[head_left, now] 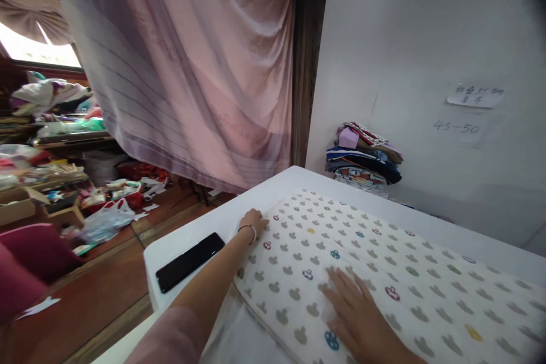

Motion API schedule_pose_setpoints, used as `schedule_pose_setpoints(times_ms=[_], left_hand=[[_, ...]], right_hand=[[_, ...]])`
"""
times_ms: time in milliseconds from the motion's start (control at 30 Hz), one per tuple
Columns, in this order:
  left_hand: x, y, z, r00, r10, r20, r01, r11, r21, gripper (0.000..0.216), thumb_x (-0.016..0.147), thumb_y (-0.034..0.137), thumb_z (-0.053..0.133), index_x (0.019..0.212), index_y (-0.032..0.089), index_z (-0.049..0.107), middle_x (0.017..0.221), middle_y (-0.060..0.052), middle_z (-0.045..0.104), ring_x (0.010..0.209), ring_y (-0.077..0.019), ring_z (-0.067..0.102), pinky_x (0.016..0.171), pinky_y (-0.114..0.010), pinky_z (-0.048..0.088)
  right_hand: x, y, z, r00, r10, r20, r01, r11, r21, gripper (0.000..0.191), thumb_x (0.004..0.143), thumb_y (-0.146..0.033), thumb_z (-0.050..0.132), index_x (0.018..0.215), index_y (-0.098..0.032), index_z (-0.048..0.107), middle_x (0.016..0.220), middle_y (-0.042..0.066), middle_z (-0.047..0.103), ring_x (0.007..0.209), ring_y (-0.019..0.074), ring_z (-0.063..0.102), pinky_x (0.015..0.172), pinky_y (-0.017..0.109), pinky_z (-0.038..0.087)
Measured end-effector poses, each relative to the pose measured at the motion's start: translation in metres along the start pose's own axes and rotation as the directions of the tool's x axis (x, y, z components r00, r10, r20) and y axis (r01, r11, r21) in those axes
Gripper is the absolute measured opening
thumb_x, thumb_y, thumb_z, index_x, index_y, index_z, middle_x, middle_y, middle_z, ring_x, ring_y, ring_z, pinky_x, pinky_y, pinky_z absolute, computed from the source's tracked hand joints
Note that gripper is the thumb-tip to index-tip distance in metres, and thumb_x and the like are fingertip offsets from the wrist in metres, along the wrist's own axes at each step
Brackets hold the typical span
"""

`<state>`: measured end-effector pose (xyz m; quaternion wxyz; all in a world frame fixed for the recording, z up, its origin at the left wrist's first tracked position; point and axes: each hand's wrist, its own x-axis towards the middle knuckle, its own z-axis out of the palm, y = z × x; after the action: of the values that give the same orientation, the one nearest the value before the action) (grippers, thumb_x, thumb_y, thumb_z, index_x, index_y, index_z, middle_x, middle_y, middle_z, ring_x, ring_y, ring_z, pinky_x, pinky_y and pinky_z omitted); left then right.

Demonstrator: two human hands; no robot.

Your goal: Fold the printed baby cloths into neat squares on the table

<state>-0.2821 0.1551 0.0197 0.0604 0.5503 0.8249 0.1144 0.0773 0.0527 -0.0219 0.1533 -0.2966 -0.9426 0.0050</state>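
Note:
A white cloth [354, 250] printed with grey bunny heads and small coloured shapes lies spread over the white table. At its left edge, my left hand [252, 222] is closed with bent fingers at the fabric's border; its fingertips are partly hidden. A bracelet circles that wrist. My right hand [356, 313] rests palm down on the nearer part of the cloth, fingers stretched out and slightly blurred, holding nothing. Faint creases run across the fabric between the hands.
A black phone [190, 261] lies on the white table [273, 187], left of my forearm. Folded clothes [362, 156] are stacked by the white wall. A pink curtain [205, 68] hangs behind. Boxes, bags and a pink chair [34, 267] crowd the left floor.

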Motion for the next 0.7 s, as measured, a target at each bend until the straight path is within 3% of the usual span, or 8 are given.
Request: schedule_pose_setpoints(times_ms=[100,167,467,567,700], left_hand=[[-0.014,-0.014,-0.001,1.0,-0.025,-0.003,0.025,1.0,-0.002,0.028,0.076,0.037,0.053,0.089,0.015,0.064,0.106,-0.013,0.06,0.099,-0.0248,0.057,0.077,-0.03,0.044],[-0.018,-0.018,-0.002,0.999,-0.054,-0.003,0.054,0.999,-0.007,0.028,0.078,0.035,0.05,0.093,0.014,0.063,0.106,-0.014,0.059,0.099,-0.0247,0.057,0.076,-0.03,0.044],[-0.036,-0.018,-0.009,0.992,-0.118,-0.042,0.117,0.993,-0.015,0.025,0.083,0.026,0.043,0.103,0.014,0.053,0.11,-0.014,0.058,0.098,-0.0235,0.059,0.076,-0.03,0.045],[-0.045,-0.021,-0.014,0.99,-0.134,-0.038,0.133,0.991,-0.012,0.024,0.084,0.021,0.039,0.105,0.016,0.051,0.107,-0.014,0.061,0.096,-0.0236,0.06,0.076,-0.032,0.045],[-0.054,-0.016,-0.024,0.983,-0.182,0.0,0.182,0.983,0.012,0.028,0.083,0.019,0.036,0.108,0.015,0.049,0.103,-0.016,0.063,0.095,-0.027,0.061,0.072,-0.036,0.046]], right_hand=[[-0.015,-0.028,0.012,0.989,-0.148,-0.03,0.147,0.989,-0.028,0.055,0.087,-0.052,0.039,0.138,-0.034,0.028,0.141,0.004,0.033,0.123,0.0276,0.039,0.097,0.043,0.035],[-0.021,-0.041,0.022,0.981,-0.185,-0.066,0.182,0.982,-0.054,0.058,0.085,-0.056,0.04,0.137,-0.033,0.029,0.138,0.004,0.038,0.12,0.027,0.043,0.095,0.04,0.037],[-0.052,-0.064,0.071,0.951,-0.135,-0.279,0.104,0.987,-0.123,0.065,0.082,-0.061,0.037,0.138,-0.029,0.027,0.133,0.008,0.045,0.118,0.0288,0.044,0.094,0.044,0.035],[-0.055,-0.077,0.06,0.972,-0.116,-0.204,0.099,0.991,-0.093,0.061,0.084,-0.056,0.04,0.136,-0.024,0.032,0.133,0.012,0.044,0.119,0.0303,0.043,0.095,0.045,0.034],[-0.053,-0.106,0.012,0.998,0.008,0.069,-0.016,0.992,0.125,0.058,0.087,-0.054,0.036,0.133,-0.02,0.038,0.14,0.015,0.033,0.127,0.0326,0.031,0.102,0.053,0.022]])
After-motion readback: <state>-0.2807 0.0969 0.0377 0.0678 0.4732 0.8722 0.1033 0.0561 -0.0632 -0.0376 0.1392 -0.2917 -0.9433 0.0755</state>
